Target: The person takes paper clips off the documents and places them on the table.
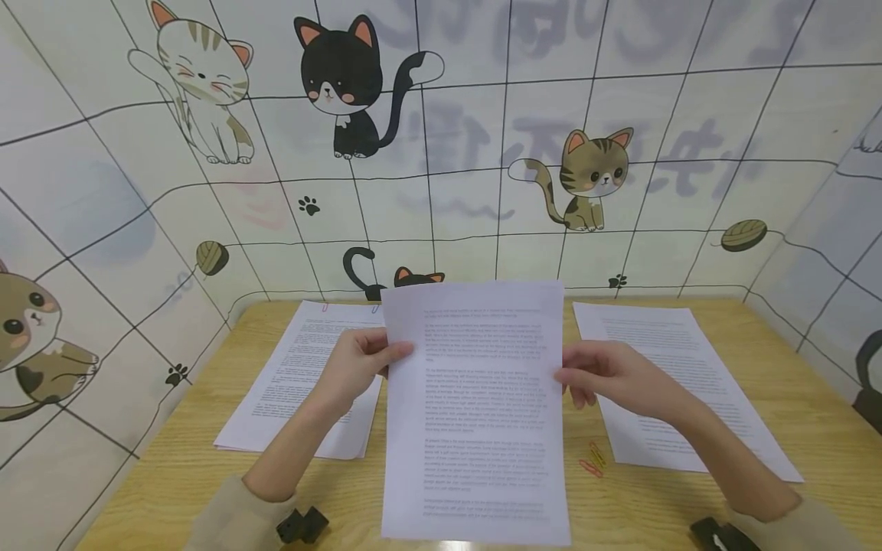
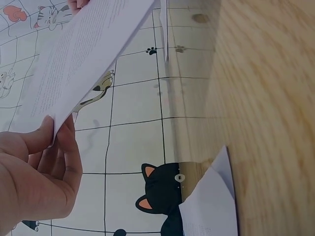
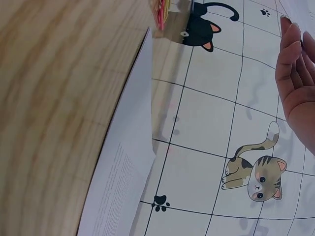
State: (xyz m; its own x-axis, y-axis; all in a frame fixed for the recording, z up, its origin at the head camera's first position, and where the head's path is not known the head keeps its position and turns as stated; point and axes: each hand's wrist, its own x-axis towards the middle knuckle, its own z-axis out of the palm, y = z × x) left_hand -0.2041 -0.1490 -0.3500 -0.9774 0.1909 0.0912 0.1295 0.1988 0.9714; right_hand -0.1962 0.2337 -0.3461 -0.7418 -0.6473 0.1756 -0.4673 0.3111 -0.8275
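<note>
A printed sheet of paper (image 1: 475, 413) stands upright in front of me, its lines of text facing me. My left hand (image 1: 354, 367) pinches its left edge, thumb on the near face and fingers behind; the left wrist view shows the same pinch by the left hand (image 2: 44, 167). On the opposite edge, my right hand (image 1: 613, 379) holds the sheet lightly between thumb and fingers. Only part of the right hand (image 3: 298, 78) shows in the right wrist view. Below it on the table lie red and yellow paper clips (image 1: 591, 468).
To the left lies a stack of printed paper (image 1: 289, 383), with a pink clip (image 1: 325, 308) and a blue clip (image 1: 375, 309) at its far edge. Another printed stack (image 1: 675, 383) lies on the right. Behind the wooden table (image 1: 172, 474) rises a cat-patterned wall covering (image 1: 468, 207).
</note>
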